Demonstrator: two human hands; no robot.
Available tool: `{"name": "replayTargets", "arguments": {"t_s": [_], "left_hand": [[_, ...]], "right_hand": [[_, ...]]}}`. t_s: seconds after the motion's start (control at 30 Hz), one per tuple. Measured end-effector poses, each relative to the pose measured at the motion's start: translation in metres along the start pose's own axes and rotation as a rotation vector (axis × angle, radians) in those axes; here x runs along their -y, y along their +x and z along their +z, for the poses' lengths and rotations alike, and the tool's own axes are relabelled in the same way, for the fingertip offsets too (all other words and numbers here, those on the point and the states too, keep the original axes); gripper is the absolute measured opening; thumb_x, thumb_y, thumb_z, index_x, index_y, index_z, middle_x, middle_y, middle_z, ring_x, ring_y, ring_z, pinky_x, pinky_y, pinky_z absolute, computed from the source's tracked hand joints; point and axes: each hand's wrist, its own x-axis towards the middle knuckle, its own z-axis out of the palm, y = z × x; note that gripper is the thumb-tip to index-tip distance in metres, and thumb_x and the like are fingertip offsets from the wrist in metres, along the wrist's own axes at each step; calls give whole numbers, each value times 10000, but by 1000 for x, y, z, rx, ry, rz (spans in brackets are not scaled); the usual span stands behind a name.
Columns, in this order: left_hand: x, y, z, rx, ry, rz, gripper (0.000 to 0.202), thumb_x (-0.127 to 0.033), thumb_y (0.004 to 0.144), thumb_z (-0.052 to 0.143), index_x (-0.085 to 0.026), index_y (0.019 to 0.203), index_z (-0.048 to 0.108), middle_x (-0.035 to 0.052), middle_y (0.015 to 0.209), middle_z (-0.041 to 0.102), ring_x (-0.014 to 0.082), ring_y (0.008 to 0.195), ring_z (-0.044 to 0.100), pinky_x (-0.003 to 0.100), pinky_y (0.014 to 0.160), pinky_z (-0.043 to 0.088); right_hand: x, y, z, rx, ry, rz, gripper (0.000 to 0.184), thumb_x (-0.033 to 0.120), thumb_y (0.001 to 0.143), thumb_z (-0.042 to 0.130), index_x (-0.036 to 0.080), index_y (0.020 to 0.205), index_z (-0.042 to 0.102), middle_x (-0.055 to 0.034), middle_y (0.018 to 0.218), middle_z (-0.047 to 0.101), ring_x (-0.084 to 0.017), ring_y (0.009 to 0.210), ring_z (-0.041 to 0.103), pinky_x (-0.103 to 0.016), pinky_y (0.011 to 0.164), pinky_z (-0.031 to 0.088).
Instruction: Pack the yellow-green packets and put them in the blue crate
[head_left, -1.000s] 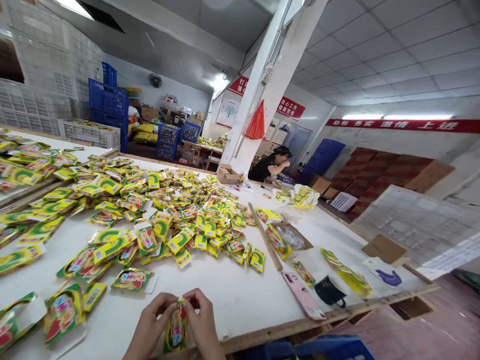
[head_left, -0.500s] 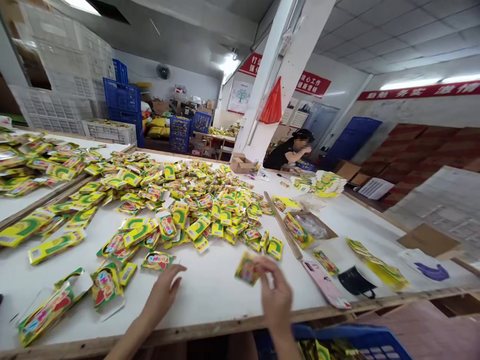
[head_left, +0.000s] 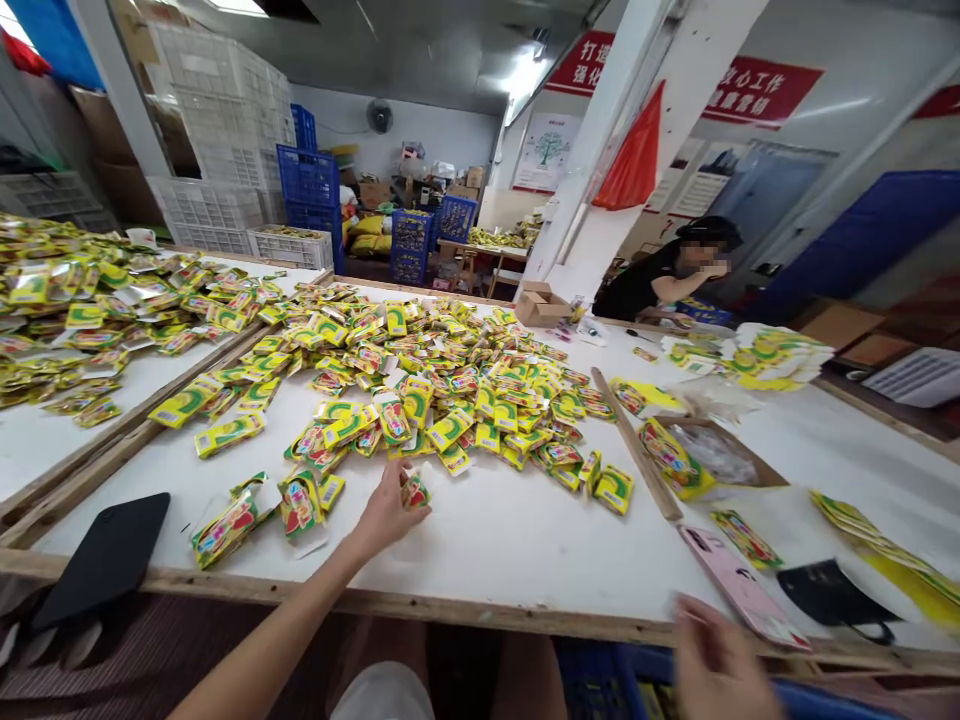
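Observation:
My left hand (head_left: 391, 508) is closed around a small yellow-green box (head_left: 416, 488) with red printing, just above the white table and in front of a large heap of similar boxes (head_left: 465, 385). Left of that hand lie a few more boxes (head_left: 301, 500), some with open white flaps. My right hand (head_left: 716, 655) is smeared by motion at the table's front edge, over a blue crate (head_left: 600, 680) that stands below and holds some yellow boxes. No box shows in its fingers, but their hold is unclear. A pink phone-like case (head_left: 739, 580) lies just beyond it.
A wooden strip (head_left: 636, 445) divides the table on the right. Past it lie a cardboard tray of clear plastic (head_left: 712, 455), a black cup-shaped item (head_left: 836, 597) and yellow sheets. A flat black rectangle (head_left: 109, 555) overlaps the front-left edge. A person (head_left: 667, 275) sits across the table.
The view has swung left. My left hand has taken hold of a box. My right hand has moved down to the right, over the crate, and the box it held is no longer visible.

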Motion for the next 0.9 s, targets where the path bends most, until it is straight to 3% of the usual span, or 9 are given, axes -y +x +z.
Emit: {"name": "replayTargets", "arguments": {"t_s": [0.13,0.2,0.27,0.4,0.53,0.67,0.8,0.9], "left_hand": [[-18,-25,41,-75,-363,-92,639,-281,618,754,-229,1117,358,21,1001,469,152,806,562,300,732,479],[-20,-35,54,-92,-442,-111,609,-276,622,757,-221,1093,375,28,1009,485,159,820,574,313,751,484],[-18,-40,58,-101,-509,-133,530,-287,673,719,-216,1080,387,26,973,511,167,833,588,325,765,488],[-14,-43,52,-60,-671,-160,400,-321,758,637,-218,1072,412,13,897,553,161,792,614,305,715,506],[-17,-43,44,37,-736,-137,365,-370,762,635,-213,1037,455,24,893,602,175,807,639,295,702,512],[-15,-44,40,90,-659,-171,355,-440,757,628,-194,988,516,35,892,635,185,800,655,299,712,523],[-10,-41,37,127,-593,-148,354,-452,756,625,-175,969,566,58,926,670,208,864,659,327,773,529],[-11,-42,36,159,-518,-142,329,-446,779,598,-171,959,598,58,884,696,209,814,667,333,747,535]], "right_hand": [[61,-49,100,420,393,60,342,510,778,567,201,910,628,-92,911,683,-243,803,648,-346,725,512],[84,-66,135,559,556,65,300,455,810,561,201,965,603,-85,968,673,-219,849,649,-308,744,515],[95,-76,157,646,658,80,287,422,822,561,203,1008,576,-76,979,663,-200,833,650,-287,729,515],[94,-76,171,750,740,117,295,379,815,577,213,1054,528,-38,890,655,-174,737,640,-277,692,505],[89,-69,173,725,828,144,243,343,806,576,220,1007,518,-27,868,655,-181,793,638,-286,739,497],[85,-64,176,727,791,96,148,339,826,548,201,873,575,-25,826,642,-181,791,612,-276,732,484],[80,-60,178,759,722,62,182,353,838,526,193,794,601,-2,727,611,-162,692,571,-250,638,466],[79,-58,180,763,699,62,213,384,827,544,191,773,615,-3,712,618,-164,684,570,-254,637,466]]}}
